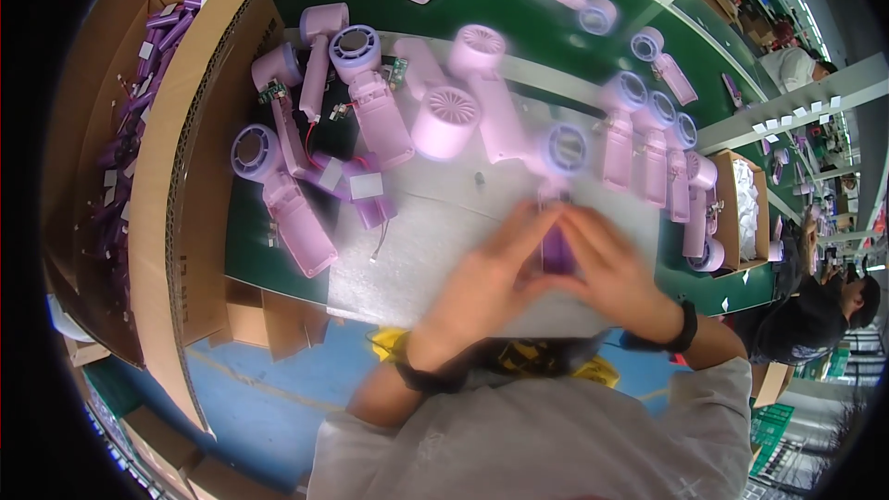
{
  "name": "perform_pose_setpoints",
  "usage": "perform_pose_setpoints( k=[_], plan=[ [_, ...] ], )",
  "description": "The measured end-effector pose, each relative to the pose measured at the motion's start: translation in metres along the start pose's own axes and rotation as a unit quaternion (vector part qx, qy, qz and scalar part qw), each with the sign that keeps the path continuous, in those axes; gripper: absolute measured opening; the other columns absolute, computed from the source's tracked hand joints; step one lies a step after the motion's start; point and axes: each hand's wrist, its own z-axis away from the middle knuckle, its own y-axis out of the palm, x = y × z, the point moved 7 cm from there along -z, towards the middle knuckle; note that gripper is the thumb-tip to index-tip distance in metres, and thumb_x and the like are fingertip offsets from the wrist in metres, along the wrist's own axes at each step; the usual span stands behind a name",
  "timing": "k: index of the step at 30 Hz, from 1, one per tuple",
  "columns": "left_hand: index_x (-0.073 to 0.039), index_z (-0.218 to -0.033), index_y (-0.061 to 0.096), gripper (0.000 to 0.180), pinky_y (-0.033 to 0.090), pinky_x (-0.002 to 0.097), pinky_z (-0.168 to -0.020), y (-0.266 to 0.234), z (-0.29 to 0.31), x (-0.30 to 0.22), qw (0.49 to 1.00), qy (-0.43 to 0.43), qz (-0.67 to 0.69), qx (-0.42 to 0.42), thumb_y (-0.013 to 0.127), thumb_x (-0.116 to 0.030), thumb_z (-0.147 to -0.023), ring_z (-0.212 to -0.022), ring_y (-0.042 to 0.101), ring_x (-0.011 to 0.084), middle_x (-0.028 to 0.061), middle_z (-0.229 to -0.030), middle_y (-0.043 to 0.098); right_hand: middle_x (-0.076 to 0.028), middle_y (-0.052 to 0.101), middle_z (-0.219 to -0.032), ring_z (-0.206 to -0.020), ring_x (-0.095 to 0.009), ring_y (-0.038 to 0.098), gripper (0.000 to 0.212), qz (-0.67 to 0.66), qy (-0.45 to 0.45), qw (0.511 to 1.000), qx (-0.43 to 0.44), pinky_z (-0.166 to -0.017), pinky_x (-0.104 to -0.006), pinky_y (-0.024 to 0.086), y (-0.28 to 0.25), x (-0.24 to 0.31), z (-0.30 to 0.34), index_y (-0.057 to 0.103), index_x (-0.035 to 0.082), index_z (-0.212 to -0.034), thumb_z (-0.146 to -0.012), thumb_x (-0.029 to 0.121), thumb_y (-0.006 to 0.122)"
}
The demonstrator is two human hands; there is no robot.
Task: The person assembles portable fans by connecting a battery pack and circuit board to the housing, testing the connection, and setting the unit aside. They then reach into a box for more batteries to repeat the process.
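Note:
A pink handheld fan with a lavender ring (563, 150) lies on the pale work mat, its head pointing away from me. In its open handle sits a purple battery pack (556, 248). My left hand (491, 273) grips the handle from the left, and my right hand (602, 259) grips it from the right. The fingertips meet over the upper handle, with the thumbs close together at the near end. Both hands are a little blurred, and the fingers cover much of the handle. Beyond my left hand lie more purple battery packs (373, 211) with wires.
Several pink fan bodies (384, 120) lie at the left and back, some with exposed circuit boards. More fans (619, 143) are lined up at the right, beside a carton of white material (745, 213). A tall cardboard box (153, 185) of purple packs borders the left.

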Motion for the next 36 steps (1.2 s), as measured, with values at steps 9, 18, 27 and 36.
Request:
perform_pose_setpoints(
  k=[9,18,27,36],
  plan=[
    [-0.01,-0.141,0.05,0.068,0.058,0.0288,-0.061,-0.003,-0.005,0.009,1.0,-0.019,-0.007,0.003,0.078,-0.003,-0.079,-0.069,0.068,0.0169,0.0159,-0.126,0.063,-0.023,0.057,-0.131,-0.119,-0.04,0.055,0.069,0.013,0.045,0.996,0.081,-0.1,-0.0442,0.047,0.009,-0.161,-0.16,0.043,0.004,-0.141,-0.079,0.012,0.071],
    [-0.006,-0.133,0.057,0.052,0.057,0.0275,-0.061,-0.009,0.0,0.015,0.999,-0.034,0.023,-0.028,0.073,-0.001,-0.084,-0.073,0.069,0.0153,0.0124,-0.108,0.069,-0.022,0.06,-0.132,-0.123,-0.037,0.056,0.062,0.002,0.119,0.993,-0.019,-0.105,-0.0401,0.045,-0.025,-0.295,-0.209,0.051,0.006,-0.139,-0.079,0.015,0.065],
    [-0.005,-0.123,0.063,0.039,0.057,0.0285,-0.063,-0.005,-0.005,0.013,0.999,-0.016,0.039,-0.003,0.073,-0.003,-0.085,-0.074,0.069,0.0178,0.011,-0.101,0.069,-0.017,0.072,-0.091,-0.072,-0.031,0.07,0.033,0.195,0.422,0.868,0.175,-0.063,-0.0413,0.055,-0.035,-0.452,-0.045,0.072,-0.004,-0.086,-0.065,0.022,0.076],
    [-0.003,-0.116,0.066,0.031,0.057,0.0296,-0.064,-0.003,-0.006,0.014,0.999,-0.024,0.038,0.002,0.073,-0.005,-0.086,-0.075,0.069,0.0191,0.0115,-0.098,0.069,-0.013,0.064,-0.083,-0.077,-0.025,0.066,0.033,-0.291,0.417,0.856,-0.092,-0.061,-0.037,0.054,-0.039,-0.467,-0.113,0.065,-0.002,-0.095,-0.072,0.018,0.076]
  ],
)
